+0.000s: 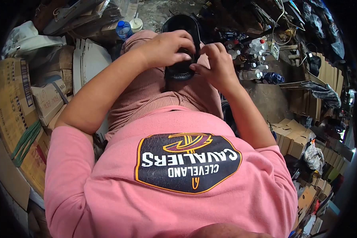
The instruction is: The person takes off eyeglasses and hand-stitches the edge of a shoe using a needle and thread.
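Observation:
A black shoe [180, 25] lies on my lap between my thighs, its rounded end pointing away from me. My left hand [170, 47] reaches over it from the left, fingers curled onto the shoe's upper and thumb pointing right. From the right, my right hand [217, 63] pinches at the shoe's right edge with thumb and bent forefinger. The two hands are close together but apart. Whether a small thing is between the fingers is too small to tell.
A blue-capped bottle [123, 29] and a white cup [136, 25] stand beyond my left knee. Several bottles [254, 55] stand on the floor [261, 93] to the right. Cardboard [12, 99] is stacked at left, with more boxes [293, 137] at right.

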The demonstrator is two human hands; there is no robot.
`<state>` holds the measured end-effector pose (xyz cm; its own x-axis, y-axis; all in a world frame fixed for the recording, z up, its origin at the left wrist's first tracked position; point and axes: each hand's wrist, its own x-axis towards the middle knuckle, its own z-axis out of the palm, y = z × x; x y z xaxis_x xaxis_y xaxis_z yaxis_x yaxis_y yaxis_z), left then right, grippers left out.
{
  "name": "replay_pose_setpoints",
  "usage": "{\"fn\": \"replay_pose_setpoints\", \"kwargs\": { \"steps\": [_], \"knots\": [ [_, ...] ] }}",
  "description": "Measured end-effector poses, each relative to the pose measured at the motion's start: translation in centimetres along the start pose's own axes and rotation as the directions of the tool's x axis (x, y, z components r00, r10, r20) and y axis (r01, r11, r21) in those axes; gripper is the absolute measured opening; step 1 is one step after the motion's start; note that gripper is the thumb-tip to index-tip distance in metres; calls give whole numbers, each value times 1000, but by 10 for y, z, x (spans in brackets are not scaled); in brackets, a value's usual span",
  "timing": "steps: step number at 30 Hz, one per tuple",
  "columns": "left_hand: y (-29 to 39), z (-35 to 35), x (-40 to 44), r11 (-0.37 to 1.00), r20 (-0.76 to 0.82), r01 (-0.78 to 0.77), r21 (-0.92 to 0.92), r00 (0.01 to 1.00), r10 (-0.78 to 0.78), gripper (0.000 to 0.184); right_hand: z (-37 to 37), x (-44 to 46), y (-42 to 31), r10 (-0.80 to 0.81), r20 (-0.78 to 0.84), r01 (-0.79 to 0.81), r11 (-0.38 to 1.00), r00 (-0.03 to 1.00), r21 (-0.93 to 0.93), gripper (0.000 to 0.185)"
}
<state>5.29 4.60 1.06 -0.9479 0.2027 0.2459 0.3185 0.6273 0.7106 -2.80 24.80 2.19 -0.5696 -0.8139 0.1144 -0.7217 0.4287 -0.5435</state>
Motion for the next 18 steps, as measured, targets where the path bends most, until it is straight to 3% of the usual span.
{"fn": "replay_pose_setpoints", "kwargs": {
  "steps": [1,3,5,9,13,15,17,18],
  "knots": [
    [0,6,4,1000,22,-26,-8,999,27,21,-2,-2,-1,-7,-30,5,998,1000,-55,36],
    [0,12,14,997,107,72,14,992,-73,24,-9,-5,-6,25,53,-23,999,998,-25,35],
    [-7,15,24,998,169,61,11,984,-62,24,-6,-5,-1,51,273,-78,993,961,89,31],
    [-16,22,29,988,274,141,-64,955,-118,23,-9,-5,11,-52,462,-25,987,885,158,24],
    [-18,20,29,988,268,128,-84,958,-101,23,-28,-28,13,-123,357,26,964,926,263,19],
    [-18,17,30,976,303,179,-125,944,-134,20,-44,-39,8,124,331,-314,724,935,615,19],
    [-23,12,34,967,343,180,-178,933,-110,18,-41,-39,15,149,301,-303,762,942,572,12],
    [-24,11,36,955,374,186,-231,923,-89,16,-36,-37,14,115,218,-214,832,969,512,10]
  ]
}}
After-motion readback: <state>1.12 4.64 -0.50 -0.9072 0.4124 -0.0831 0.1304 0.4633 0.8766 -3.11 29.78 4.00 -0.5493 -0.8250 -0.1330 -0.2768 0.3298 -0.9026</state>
